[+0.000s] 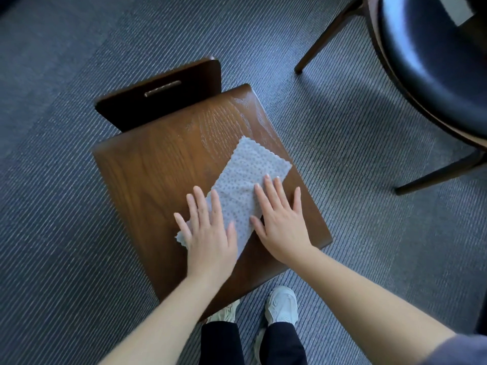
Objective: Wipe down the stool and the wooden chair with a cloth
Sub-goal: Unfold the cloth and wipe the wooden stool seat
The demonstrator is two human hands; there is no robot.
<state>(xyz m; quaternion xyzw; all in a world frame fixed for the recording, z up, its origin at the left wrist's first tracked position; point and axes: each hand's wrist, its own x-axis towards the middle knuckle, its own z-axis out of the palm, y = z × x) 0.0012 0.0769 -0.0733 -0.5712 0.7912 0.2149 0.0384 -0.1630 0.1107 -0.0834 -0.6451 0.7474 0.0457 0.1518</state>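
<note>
While the wooden chair (158,180) stands on striped grey carpet (66,193), a dotted grey cloth (250,172) is pressed flat on its seat by the left hand (208,235) and the right hand (283,222), both palm-down with fingers straight and spread; a black-cushioned seat (434,61) is seen upper right.

Cloth (247,185) lies on the wooden chair (147,180), left hand (208,233) and right hand (282,225) on it (backrest (184,101) at 11 o'clock), other seat (434,61) at 2 o'clock.

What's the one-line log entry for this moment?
step: wipe chair | left hand: flat on cloth | right hand: flat, partly on cloth | chair: streaks near backrest
</note>
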